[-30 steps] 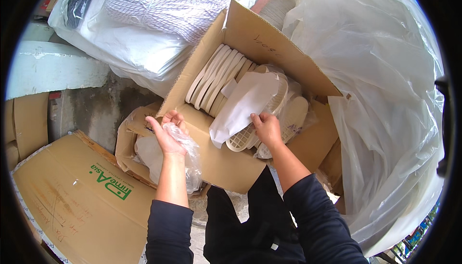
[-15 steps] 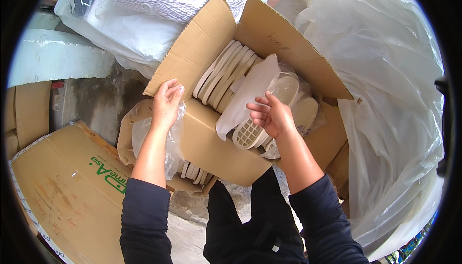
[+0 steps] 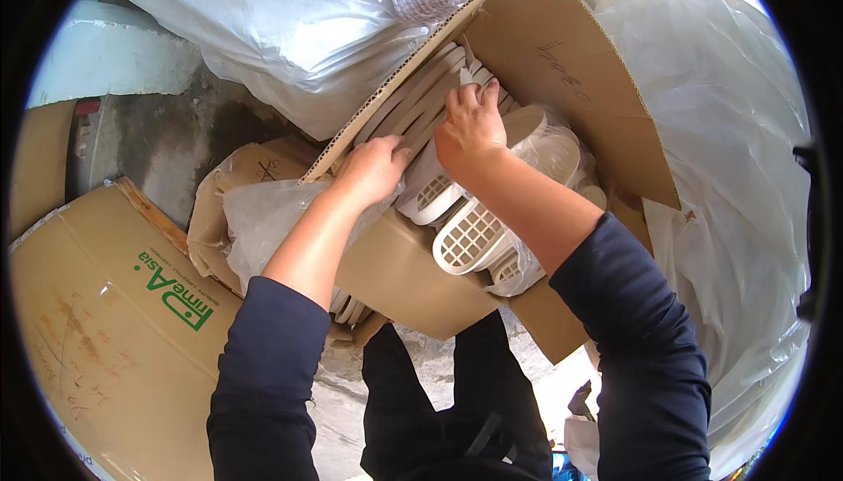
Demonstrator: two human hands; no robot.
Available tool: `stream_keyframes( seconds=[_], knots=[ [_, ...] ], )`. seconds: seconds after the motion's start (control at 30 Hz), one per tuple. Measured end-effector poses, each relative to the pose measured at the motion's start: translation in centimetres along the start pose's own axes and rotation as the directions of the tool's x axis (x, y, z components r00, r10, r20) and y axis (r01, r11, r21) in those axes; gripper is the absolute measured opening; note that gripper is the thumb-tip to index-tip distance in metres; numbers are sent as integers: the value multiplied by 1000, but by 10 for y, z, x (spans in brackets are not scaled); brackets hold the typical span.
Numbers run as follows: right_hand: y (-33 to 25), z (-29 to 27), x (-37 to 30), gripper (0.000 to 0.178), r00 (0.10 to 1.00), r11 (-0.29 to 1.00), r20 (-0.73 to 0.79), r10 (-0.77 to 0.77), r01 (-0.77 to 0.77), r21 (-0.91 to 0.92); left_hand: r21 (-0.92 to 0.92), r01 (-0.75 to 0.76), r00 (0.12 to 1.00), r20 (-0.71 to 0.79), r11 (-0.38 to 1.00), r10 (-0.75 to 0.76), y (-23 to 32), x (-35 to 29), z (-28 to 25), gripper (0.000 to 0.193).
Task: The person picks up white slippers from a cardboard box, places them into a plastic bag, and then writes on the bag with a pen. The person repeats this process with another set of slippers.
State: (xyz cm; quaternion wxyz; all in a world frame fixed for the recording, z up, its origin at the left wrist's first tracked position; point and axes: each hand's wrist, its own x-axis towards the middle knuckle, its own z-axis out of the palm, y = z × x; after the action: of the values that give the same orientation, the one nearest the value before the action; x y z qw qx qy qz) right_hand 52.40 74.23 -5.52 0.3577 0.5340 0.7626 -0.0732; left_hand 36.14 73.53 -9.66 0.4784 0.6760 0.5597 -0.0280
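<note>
A row of off-white shoe soles point(image 3: 413, 99) stands on edge inside an open cardboard box point(image 3: 571, 68). My left hand point(image 3: 373, 169) is at the near left end of this row, its fingers curled against the soles and their tips partly hidden. Over the row's right side lies my right hand point(image 3: 471, 130), with bent fingers gripping the soles near a strip of white paper point(image 3: 465, 73). Beside and below the right hand, more soles with a grid pattern point(image 3: 474, 235) lie partly wrapped in clear plastic point(image 3: 524, 275).
A second carton point(image 3: 215, 200) with clear plastic and more soles stands below left. A large flattened carton point(image 3: 114, 305) leans at the far left. White plastic sacks point(image 3: 290, 33) lie behind the box, and a big translucent plastic sheet point(image 3: 729, 174) hangs at the right.
Both hands have moved into the box onto the row of soles, the left from the box's flap, the right from above the paper. The white paper sheet is now mostly hidden.
</note>
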Motion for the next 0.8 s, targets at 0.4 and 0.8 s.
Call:
stream_keyframes(
  seconds=[0.4,0.8],
  knots=[
    [6,48,81,29,911,934,376,-169,26,356,-272,-82,962,-274,959,5,-6,58,4,48],
    [-9,87,61,30,969,937,134,-207,157,312,547,169,984,-146,820,-106,-20,86,35,57]
  ],
)
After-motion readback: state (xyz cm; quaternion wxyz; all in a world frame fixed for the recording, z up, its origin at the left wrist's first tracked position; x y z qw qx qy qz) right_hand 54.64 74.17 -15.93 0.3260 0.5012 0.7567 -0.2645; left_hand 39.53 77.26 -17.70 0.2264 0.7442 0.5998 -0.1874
